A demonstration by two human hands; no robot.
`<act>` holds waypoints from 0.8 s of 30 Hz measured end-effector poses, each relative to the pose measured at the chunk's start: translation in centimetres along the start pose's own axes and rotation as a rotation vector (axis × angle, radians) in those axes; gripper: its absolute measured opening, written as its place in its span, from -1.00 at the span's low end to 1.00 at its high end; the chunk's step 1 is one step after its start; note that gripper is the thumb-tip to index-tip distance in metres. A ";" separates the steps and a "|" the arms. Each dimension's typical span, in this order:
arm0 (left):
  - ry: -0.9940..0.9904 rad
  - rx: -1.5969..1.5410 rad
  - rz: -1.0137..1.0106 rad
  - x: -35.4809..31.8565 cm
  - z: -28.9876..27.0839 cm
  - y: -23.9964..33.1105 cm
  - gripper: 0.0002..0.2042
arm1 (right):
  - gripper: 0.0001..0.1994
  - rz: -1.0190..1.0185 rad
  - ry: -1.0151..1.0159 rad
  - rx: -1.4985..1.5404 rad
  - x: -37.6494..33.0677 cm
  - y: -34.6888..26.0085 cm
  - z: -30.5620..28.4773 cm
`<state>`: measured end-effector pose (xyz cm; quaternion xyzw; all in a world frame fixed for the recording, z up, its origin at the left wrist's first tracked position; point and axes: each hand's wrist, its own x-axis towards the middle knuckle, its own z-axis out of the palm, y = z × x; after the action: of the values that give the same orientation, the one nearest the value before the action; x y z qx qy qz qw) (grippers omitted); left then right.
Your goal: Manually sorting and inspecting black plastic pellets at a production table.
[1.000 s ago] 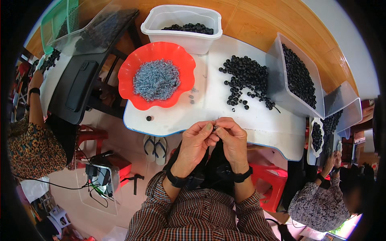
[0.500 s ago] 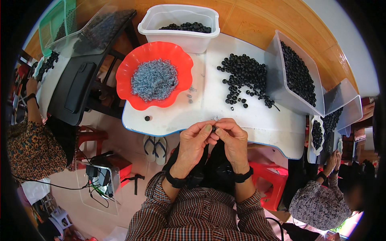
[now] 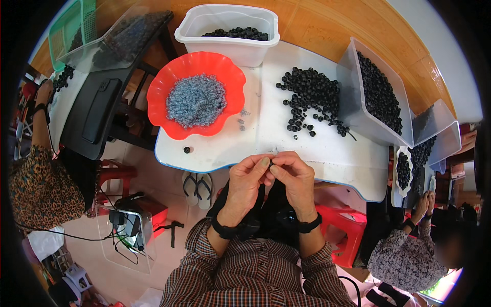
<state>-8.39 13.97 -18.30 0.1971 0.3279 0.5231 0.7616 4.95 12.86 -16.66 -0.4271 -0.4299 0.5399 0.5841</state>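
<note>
Close together at the table's front edge, my left hand [image 3: 247,178] and my right hand [image 3: 294,179] are both pinched around one small black plastic part [image 3: 271,163]. Fingertips hide most of it, so its details are too small to tell. Past my hands, a pile of small round black plastic parts [image 3: 313,89] lies loose on the white table [image 3: 245,153]. A red wavy-rimmed bowl [image 3: 157,97] to the left holds many tiny clear-grey pieces [image 3: 197,100]. One single black part [image 3: 187,150] sits near the table's left front edge.
A white tub [image 3: 225,48] of black parts stands at the back, and a clear bin [image 3: 353,102] of them at the right. Co-workers sit at left [image 3: 46,189] and right [image 3: 404,261]. Red stools [image 3: 345,233] and a pair of flip-flops [image 3: 197,189] are below.
My fingers have closed further over the small black part, which shows less now. The left co-worker's hand has shifted slightly up. My arms stay nearly in place.
</note>
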 end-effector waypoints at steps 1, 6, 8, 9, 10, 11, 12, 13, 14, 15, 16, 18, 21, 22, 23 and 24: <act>-0.004 -0.004 0.000 0.0 0.0 0.0 -0.81 | -0.88 0.030 -0.002 0.029 0.0 0.0 -0.1; -0.046 -0.069 -0.025 0.2 -0.3 -0.3 -0.80 | -0.88 0.056 0.021 0.050 0.1 -0.5 -0.1; -0.051 -0.047 -0.038 0.4 -0.2 -0.3 -0.80 | -0.88 0.080 0.030 0.058 0.1 -0.8 0.0; -0.057 -0.048 -0.040 0.4 -0.2 -0.3 -0.80 | -0.88 0.076 0.034 0.054 0.1 -0.8 -0.1; -0.051 -0.020 -0.042 0.4 -0.2 -0.3 -0.80 | -0.89 0.107 0.042 0.044 0.0 -0.7 -0.1; -0.046 0.009 -0.045 0.3 -0.2 -0.3 -0.81 | -0.91 0.139 0.051 0.033 0.1 -0.6 -0.2; -0.054 0.007 -0.048 0.4 -0.2 -0.3 -0.81 | -0.91 0.134 0.057 0.029 0.1 -0.4 -0.4; -0.047 -0.018 -0.049 0.5 -0.2 -0.4 -0.80 | -0.91 0.088 0.081 -0.104 0.3 -0.2 -0.5; -0.038 -0.043 -0.047 0.5 -0.2 -0.3 -0.80 | -0.92 0.041 0.102 -0.236 0.4 0.0 -0.7; -0.042 -0.045 -0.047 0.5 -0.3 -0.3 -0.80 | -0.92 0.038 0.104 -0.239 0.7 0.1 -1.0; -0.038 -0.058 -0.068 0.5 -0.4 -0.2 -0.81 | -0.92 -0.046 0.180 -0.405 1.0 0.3 -1.4; -0.035 -0.072 -0.087 0.5 -0.5 -0.2 -0.81 | -0.89 -0.172 0.289 -0.630 1.8 0.4 -2.0; -0.052 -0.112 -0.114 0.7 -0.6 -0.2 -0.81 | -0.86 -0.227 0.374 -0.924 2.9 0.0 -2.5; -0.050 -0.132 -0.114 0.7 -0.7 -0.3 -0.81 | -0.86 -0.220 0.393 -0.971 3.1 0.4 -2.7; -0.049 -0.152 -0.116 0.8 -0.8 -0.3 -0.80 | -0.86 -0.223 0.394 -0.972 3.4 0.6 -2.9; -0.051 -0.153 -0.115 0.8 -0.8 -0.3 -0.80 | -0.87 -0.253 0.403 -1.045 3.6 0.8 -3.0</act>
<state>-8.56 14.54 -19.25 0.1326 0.2781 0.4968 0.8113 7.76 16.42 -18.05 -0.6989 -0.5675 0.0895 0.4259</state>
